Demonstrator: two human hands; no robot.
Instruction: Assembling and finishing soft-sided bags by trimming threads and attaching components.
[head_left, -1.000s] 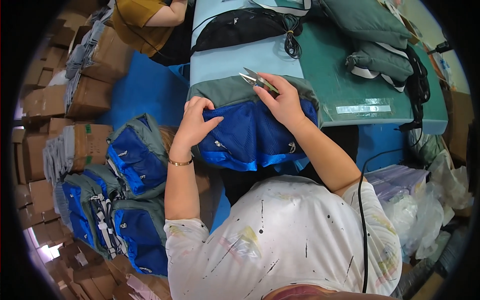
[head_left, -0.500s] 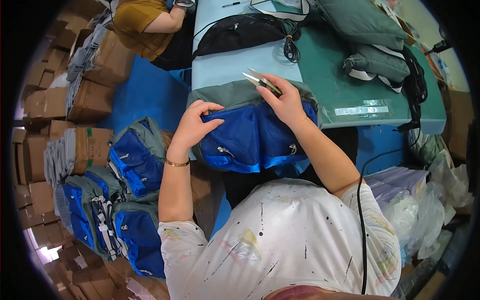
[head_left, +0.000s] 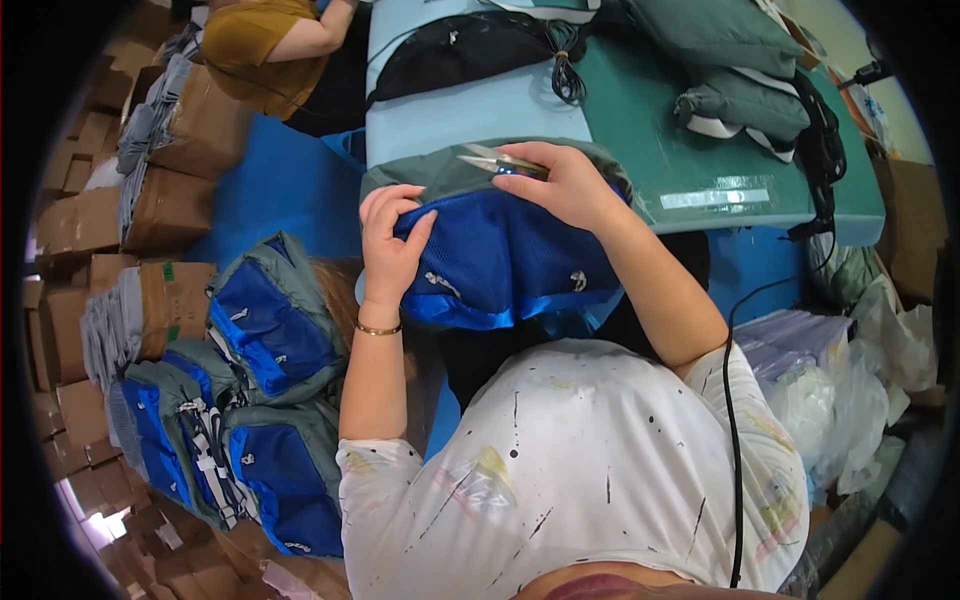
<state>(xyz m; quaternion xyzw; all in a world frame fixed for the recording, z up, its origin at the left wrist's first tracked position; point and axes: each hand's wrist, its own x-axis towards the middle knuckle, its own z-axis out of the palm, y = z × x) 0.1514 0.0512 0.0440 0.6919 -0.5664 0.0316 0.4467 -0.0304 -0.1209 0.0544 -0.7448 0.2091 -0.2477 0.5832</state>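
While the left hand (head_left: 392,245) pinches the bag (head_left: 470,250) at upper centre, seemingly steadying it, the right hand (head_left: 568,185) grips snips (head_left: 490,161), blades pointing left above it, apparently for ready reach; spare bags (head_left: 285,465) lean together, lower left.

We see shiny metal snips (head_left: 506,164), a bag (head_left: 505,235) of matt cloth and blue mesh (head_left: 460,240), glossy plastic wrapping (head_left: 815,410), seemingly rough cardboard boxes (head_left: 165,210).
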